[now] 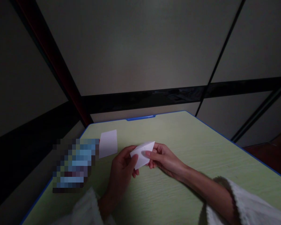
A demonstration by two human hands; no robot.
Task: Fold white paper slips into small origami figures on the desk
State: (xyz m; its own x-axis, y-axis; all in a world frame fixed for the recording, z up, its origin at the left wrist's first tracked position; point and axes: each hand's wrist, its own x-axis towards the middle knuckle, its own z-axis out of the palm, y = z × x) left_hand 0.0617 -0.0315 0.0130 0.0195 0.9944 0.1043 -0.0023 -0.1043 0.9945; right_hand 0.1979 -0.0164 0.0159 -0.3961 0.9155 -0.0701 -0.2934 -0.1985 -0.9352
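Here's the folded paper (141, 156), pinched between left grip (121, 170) and right grip (165, 157), both equally near, its long axis slanting away rightward (another sheet (108, 143) lies beyond the left grip).

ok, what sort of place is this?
Probably a dim room in a home: a blue-edged table stands by tall pale panels with dark strips, possibly wardrobe doors, and a white sheet of paper lies on it.

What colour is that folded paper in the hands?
White; the folded paper shows best in the head view.
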